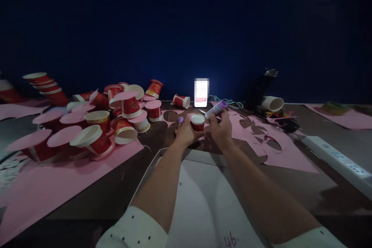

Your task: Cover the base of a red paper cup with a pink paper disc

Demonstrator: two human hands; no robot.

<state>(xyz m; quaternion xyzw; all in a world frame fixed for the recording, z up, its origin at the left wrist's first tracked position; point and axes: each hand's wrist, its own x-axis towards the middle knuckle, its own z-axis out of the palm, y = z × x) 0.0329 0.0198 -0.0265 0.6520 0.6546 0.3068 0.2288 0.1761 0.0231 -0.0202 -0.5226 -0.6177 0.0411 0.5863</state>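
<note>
Phone (200,97), cord (234,104), power strip (340,159), blue backdrop (186,19).
Phone lit, upright near backdrop; cord bunched just right; power strip white, far right.

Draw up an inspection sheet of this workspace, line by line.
Surface: dark table, partly covered with pink paper.
Job's things: red cup, white end up; purple tube, tilted.
Clutter: other cups piled on the left, several topped with pink discs; cut sheet with holes on the right.
Hands: left hand grips the red cup; right hand holds the purple tube.
Cables: pale cord beside the lit phone; power strip at far right.
Surroundings: dark blue wall behind.
</note>
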